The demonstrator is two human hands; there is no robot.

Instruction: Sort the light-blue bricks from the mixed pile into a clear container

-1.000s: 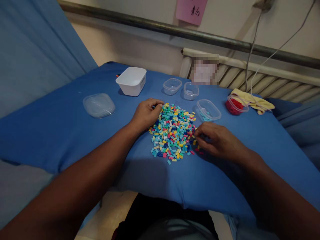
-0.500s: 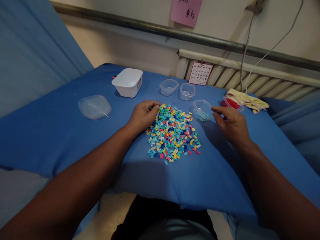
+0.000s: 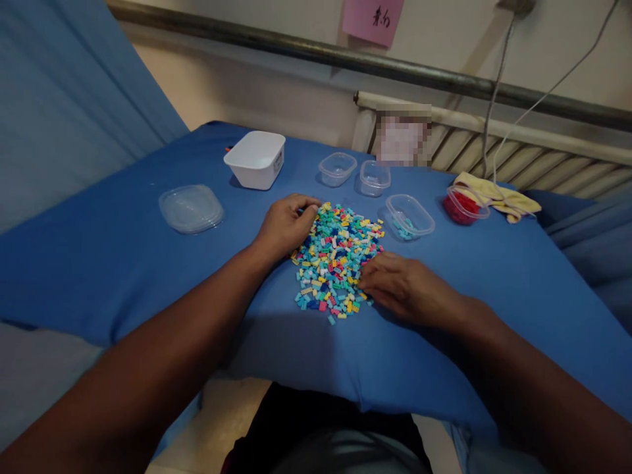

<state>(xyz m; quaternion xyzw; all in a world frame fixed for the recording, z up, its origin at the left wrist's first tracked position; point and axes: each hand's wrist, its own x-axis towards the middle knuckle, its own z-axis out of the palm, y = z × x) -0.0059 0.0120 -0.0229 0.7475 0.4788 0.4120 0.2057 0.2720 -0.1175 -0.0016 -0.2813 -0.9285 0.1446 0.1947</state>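
A loose heap of small toy building bricks [image 3: 336, 257] in blue, teal, yellow, pink and white lies on the blue cloth. My left hand [image 3: 286, 227] rests at the heap's upper left edge, thumb and forefinger brought together; anything between them is too small to make out. At the heap's right side is my right hand [image 3: 405, 286], its fingers pressed together and tips down among the bricks. What those fingertips hold, if anything, is hidden. Just beyond the right hand stands a clear plastic tub [image 3: 419, 224] with a few light-blue bricks [image 3: 405, 228] in it.
Behind the heap are two clear tubs [image 3: 338, 171] [image 3: 374, 181]. A tub of red pieces [image 3: 463, 205] sits at right beside a yellow cloth [image 3: 508, 201]. Farther left stand a white bin [image 3: 257, 161] and clear lids [image 3: 191, 209]. A radiator [image 3: 459, 128] lines the wall.
My right hand has moved from beside the tub with light-blue bricks down and left onto the heap's right side. My left hand stays at the heap's edge. The view has shifted slightly.
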